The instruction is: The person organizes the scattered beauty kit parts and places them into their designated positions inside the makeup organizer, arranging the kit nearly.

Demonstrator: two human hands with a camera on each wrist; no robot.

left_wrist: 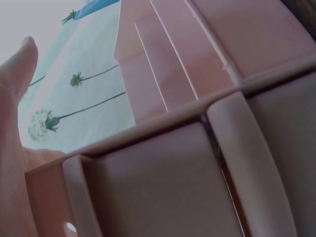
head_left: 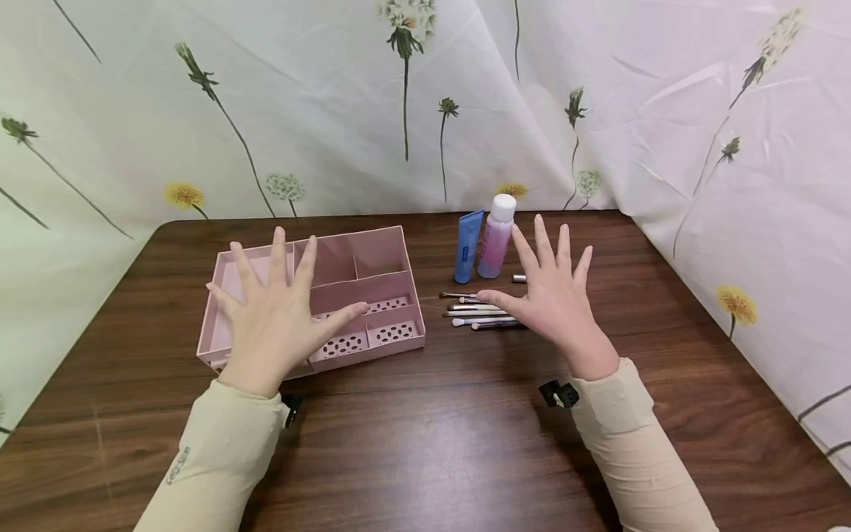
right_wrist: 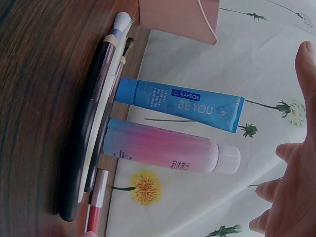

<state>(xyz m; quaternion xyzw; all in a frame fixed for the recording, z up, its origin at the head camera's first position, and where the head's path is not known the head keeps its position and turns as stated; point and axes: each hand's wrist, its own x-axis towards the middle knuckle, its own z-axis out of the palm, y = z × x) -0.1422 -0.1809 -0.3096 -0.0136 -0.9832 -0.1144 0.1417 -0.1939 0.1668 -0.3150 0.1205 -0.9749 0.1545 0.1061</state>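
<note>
With fingers spread wide, my left hand point(head_left: 271, 321) hovers over the left part of a pink compartment organizer point(head_left: 366, 362), hiding some of its sections. In the left wrist view the organizer's front point(left_wrist: 163, 173) with raised handle strips fills much of the frame. My right hand point(head_left: 555, 299), also spread and holding nothing, is over the right ends of several makeup brushes point(head_left: 479, 311). Behind the brushes, a blue toothpaste tube point(right_wrist: 190, 103) stands upright on its cap beside a pink-and-blue bottle point(right_wrist: 163, 148) with a white cap. A small tube with a silver cap point(right_wrist: 99, 187) lies near the brushes.
The dark wooden table point(head_left: 425, 443) reaches back to a white cloth point(head_left: 332, 111) printed with dandelions, which hangs behind and along the sides. Both wrists carry small black cameras point(head_left: 558, 394) under beige sleeves.
</note>
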